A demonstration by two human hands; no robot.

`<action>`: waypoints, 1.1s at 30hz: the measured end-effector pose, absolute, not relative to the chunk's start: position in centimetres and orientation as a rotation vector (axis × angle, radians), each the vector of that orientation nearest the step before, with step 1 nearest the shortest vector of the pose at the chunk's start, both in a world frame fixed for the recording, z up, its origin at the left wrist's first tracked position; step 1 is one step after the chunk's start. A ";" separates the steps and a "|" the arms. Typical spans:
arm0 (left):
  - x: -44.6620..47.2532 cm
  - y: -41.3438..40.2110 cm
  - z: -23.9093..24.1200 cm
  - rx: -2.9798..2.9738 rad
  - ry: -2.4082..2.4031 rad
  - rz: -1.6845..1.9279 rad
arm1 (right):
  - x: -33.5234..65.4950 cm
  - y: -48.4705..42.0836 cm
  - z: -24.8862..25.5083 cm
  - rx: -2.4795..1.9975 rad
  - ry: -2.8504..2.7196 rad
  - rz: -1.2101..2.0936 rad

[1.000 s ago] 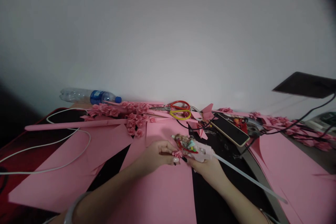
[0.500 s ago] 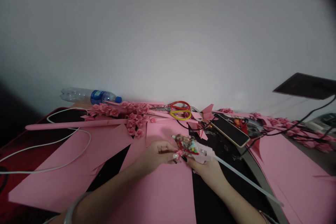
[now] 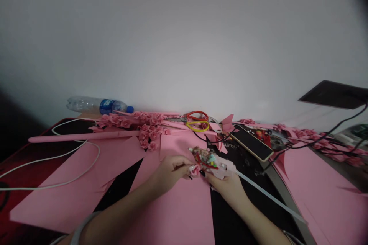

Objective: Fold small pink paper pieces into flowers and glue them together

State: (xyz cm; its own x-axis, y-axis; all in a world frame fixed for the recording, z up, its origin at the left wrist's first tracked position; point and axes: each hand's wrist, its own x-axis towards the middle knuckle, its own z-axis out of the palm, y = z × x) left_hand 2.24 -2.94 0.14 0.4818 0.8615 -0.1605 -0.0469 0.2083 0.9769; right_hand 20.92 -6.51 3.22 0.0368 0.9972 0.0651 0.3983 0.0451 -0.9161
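Observation:
Between the thumb and fingers of my left hand point(image 3: 174, 169) is a small pink paper rose point(image 3: 195, 170), pinched at its left side. My right hand point(image 3: 227, 187) is closed round a pale hot glue gun point(image 3: 225, 167) with colourful decoration on its body. A long translucent glue stick point(image 3: 270, 194) sticks out of its back, down to the right. The gun's nozzle points up and left, just beyond the rose. My right thumb reaches to the rose's right edge. Under both hands lies a sheet of pink paper point(image 3: 175, 214).
Behind the hands lie scissors point(image 3: 197, 125) with red and yellow handles, and a cluster of paper roses point(image 3: 151, 130). A phone point(image 3: 251, 143) rests to the right. A plastic bottle point(image 3: 112, 106) lies by the wall. A white cable point(image 3: 94, 160) loops at left; more pink paper point(image 3: 324, 187) is at right.
The rose has turned slightly and shows more of its petals between my fingers. Both hands have shifted only a little; the glue gun stays in my right hand.

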 end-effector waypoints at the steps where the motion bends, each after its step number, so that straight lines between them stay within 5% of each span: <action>1: 2.2 -3.0 0.1 1.217 0.861 0.755 | 20.9 -6.5 3.2 -1.476 -1.483 0.915; 33: 2.1 -2.8 0.7 1.300 0.884 0.812 | 21.5 -6.1 2.3 -1.457 -1.177 1.009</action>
